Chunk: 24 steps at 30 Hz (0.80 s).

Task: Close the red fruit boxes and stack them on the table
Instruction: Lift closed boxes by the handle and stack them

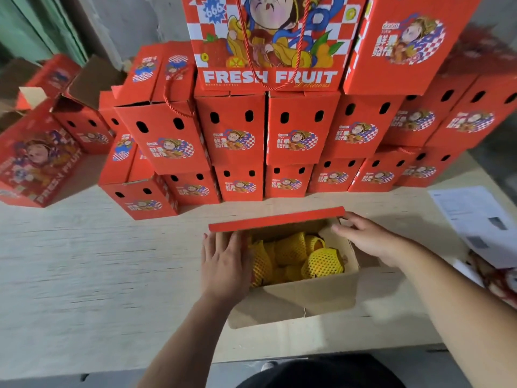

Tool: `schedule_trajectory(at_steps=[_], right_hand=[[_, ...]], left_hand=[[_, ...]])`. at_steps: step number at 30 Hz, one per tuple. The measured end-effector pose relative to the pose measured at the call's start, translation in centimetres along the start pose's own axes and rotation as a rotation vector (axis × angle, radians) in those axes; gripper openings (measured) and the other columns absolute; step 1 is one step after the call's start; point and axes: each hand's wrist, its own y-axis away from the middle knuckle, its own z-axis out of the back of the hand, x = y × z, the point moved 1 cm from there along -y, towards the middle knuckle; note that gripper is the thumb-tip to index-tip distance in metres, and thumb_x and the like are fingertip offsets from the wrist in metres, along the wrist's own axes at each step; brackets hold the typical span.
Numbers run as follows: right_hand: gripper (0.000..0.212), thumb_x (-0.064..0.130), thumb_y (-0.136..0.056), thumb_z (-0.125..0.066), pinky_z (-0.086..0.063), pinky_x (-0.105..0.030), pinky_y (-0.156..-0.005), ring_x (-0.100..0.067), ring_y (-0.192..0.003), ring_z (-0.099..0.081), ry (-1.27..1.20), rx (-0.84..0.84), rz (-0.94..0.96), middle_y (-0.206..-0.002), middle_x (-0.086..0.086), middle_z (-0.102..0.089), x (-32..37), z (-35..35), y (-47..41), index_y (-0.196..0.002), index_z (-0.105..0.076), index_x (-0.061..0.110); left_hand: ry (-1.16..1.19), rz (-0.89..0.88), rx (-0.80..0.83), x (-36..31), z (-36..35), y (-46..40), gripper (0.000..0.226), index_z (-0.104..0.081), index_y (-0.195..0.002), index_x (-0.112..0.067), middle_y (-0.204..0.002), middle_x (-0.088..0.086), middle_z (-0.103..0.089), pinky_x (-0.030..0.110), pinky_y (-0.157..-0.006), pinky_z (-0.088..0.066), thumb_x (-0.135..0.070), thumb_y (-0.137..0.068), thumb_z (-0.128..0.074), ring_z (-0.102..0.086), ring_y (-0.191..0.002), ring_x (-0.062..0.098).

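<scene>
An open fruit box (305, 299) stands on the table in front of me, its brown inside showing. Fruit in yellow foam nets (296, 256) fills it. The far flap (277, 219) stands up, showing its red edge. My left hand (223, 267) lies flat with straight fingers on the box's left side flap. My right hand (366, 239) rests with straight fingers on the right side flap, near the far corner. Behind the box, closed red fruit boxes (237, 130) are stacked in rows up to three high.
The pale wooden table (98, 275) runs to a near edge at the bottom. At the left lie open and tipped red boxes (39, 161). White printed papers (475, 219) lie at the right edge. One stacked box has a red rope handle (176, 107) hanging down.
</scene>
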Motion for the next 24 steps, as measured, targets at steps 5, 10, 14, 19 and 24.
schedule_trajectory(at_steps=[5,10,14,19,24], right_hand=[[0.064,0.091,-0.073,-0.05,-0.049,-0.044,-0.099,-0.014,-0.113,-0.059,0.24,-0.259,0.064,-0.117,0.025,-0.062,-0.3,2.6,2.3,-0.126,-0.057,0.054],[0.027,0.034,-0.098,-0.068,-0.05,-0.04,-0.096,-0.017,-0.118,-0.064,-0.131,-0.358,0.275,-0.123,0.009,-0.069,0.6,3.5,2.9,-0.124,-0.066,0.041],[0.033,0.029,-0.097,-0.065,-0.054,-0.042,-0.095,-0.024,-0.112,-0.072,-0.808,-0.279,0.33,-0.131,-0.001,-0.07,2.1,2.7,4.6,-0.13,-0.063,0.033],[0.048,0.072,-0.085,-0.054,-0.037,-0.028,-0.106,0.003,-0.135,-0.049,-0.348,-0.179,0.325,-0.139,0.028,-0.059,2.1,-2.0,6.4,-0.13,-0.061,0.053],[0.08,0.088,-0.087,-0.029,-0.01,-0.035,-0.124,-0.008,-0.157,-0.007,0.056,-0.009,0.314,-0.17,0.019,-0.014,1.6,-5.8,5.1,-0.158,-0.027,0.051]], left_hand=[[0.058,0.086,0.109,-0.1,0.1,-0.7,0.075,-0.005,-0.166,-0.03,-0.173,-0.001,-0.002,0.052,-0.115,-0.039,-0.033,-0.103,-0.045,-0.013,-0.149,0.031],[0.093,0.155,0.097,-0.2,0.1,-1.4,0.058,-0.021,-0.163,-0.032,-0.172,-0.011,-0.015,0.053,-0.109,-0.046,-0.04,-0.108,-0.034,-0.017,-0.144,0.027],[0.122,0.202,-0.025,-0.5,0.0,-0.8,0.06,-0.025,-0.162,-0.026,-0.168,0.007,-0.017,0.055,-0.118,-0.032,-0.038,-0.106,-0.044,-0.018,-0.147,0.035],[0.405,0.261,-0.112,0.0,0.1,-0.6,0.072,-0.008,-0.166,-0.017,-0.166,0.013,-0.03,0.056,-0.118,-0.033,-0.024,-0.106,-0.047,-0.03,-0.147,0.039],[0.495,0.277,-0.149,0.2,0.3,-0.1,0.085,0.003,-0.165,-0.025,-0.163,0.0,-0.038,0.058,-0.11,-0.042,-0.027,-0.104,-0.055,-0.039,-0.139,0.035]])
